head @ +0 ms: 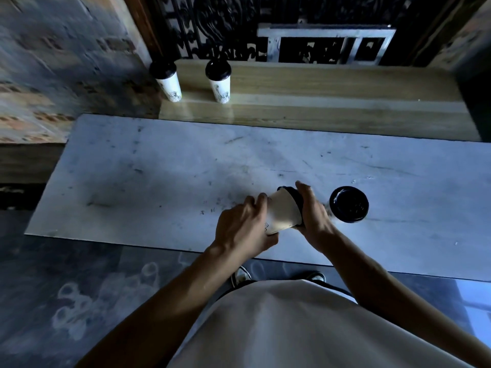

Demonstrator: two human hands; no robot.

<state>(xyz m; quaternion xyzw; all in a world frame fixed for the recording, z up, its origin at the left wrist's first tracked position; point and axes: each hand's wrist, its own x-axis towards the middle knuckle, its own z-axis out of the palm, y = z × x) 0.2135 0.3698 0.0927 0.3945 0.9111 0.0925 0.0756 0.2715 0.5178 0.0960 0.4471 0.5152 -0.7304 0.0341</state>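
Pale shirt [265, 328] nearest lens. Left hand [243, 227] curls round body of paper cup [281, 215], held tilted over bench [159, 176]. Right hand [313, 216] wraps black lid [295, 199], likely seating or prying it while left braces. Second lidded cup [348, 204] stands just right of right hand, out of the way.

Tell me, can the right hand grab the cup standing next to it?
Probably yes, once it lets go: the right hand grips the black lid of the tilted cup. The standing cup sits close beside it on the white table, with nothing between them.
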